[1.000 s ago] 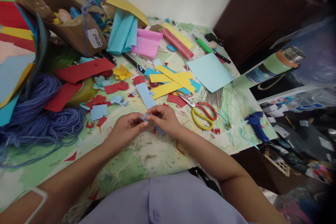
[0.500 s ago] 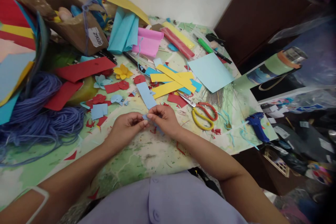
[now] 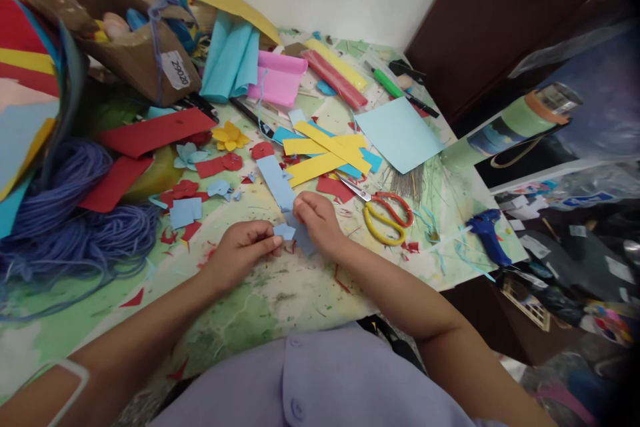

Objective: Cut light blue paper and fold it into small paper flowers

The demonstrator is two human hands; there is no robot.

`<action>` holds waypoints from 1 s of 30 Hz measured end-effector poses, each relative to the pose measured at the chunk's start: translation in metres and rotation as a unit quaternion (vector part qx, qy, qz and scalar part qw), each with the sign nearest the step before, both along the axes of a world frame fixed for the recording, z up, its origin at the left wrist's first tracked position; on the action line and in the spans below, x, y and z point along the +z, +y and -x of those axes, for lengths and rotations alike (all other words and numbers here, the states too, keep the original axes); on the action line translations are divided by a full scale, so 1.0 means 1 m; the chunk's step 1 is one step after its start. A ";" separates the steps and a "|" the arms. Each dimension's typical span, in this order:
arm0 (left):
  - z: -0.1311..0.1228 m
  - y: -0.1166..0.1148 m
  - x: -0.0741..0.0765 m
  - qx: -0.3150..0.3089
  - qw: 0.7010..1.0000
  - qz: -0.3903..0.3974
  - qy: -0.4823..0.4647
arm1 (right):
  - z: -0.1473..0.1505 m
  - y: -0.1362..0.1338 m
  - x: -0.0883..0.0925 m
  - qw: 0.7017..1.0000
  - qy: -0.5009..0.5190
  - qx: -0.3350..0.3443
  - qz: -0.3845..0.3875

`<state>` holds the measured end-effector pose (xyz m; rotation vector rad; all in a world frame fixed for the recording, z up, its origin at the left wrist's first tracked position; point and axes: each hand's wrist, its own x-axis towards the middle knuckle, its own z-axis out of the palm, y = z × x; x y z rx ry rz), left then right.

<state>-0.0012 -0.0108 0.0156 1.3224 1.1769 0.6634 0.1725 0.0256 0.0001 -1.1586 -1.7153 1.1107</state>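
Note:
Between its thumb and fingers my left hand (image 3: 247,247) pinches a small light blue paper piece (image 3: 285,232) with pointed edges. My right hand (image 3: 320,223), just to the right, has its fingers curled together; whether anything is between them is hidden. Beneath and beside it lies blue paper (image 3: 303,240). A longer light blue paper strip (image 3: 274,180) extends away from the hands. Yellow paper strips (image 3: 320,163) cross over blue ones farther back. Scissors (image 3: 385,210) with red and yellow handles lie right of my right hand, blades partly apart.
Paper flowers, including a yellow flower (image 3: 230,137), and light blue squares (image 3: 185,212) lie on the left. Purple yarn (image 3: 120,240) sits beyond them. A pale blue sheet (image 3: 400,135), a blue glue gun (image 3: 490,237) and a bottle (image 3: 515,123) are on the right.
My hands were together at the paper and are now apart. The small blue piece has come away in my left hand, while my right hand has shifted slightly up and right.

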 end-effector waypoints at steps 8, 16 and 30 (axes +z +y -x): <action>-0.002 0.001 0.001 0.001 1.000 0.019 -0.024 | 0.000 -0.002 0.005 0.992 -0.057 0.106 -0.035; -0.003 0.003 0.003 0.049 0.997 0.023 -0.062 | 0.001 -0.004 0.002 0.990 -0.058 0.127 -0.002; -0.002 0.005 -0.003 0.128 0.989 0.019 -0.076 | 0.000 -0.006 0.002 0.990 0.067 0.119 -0.023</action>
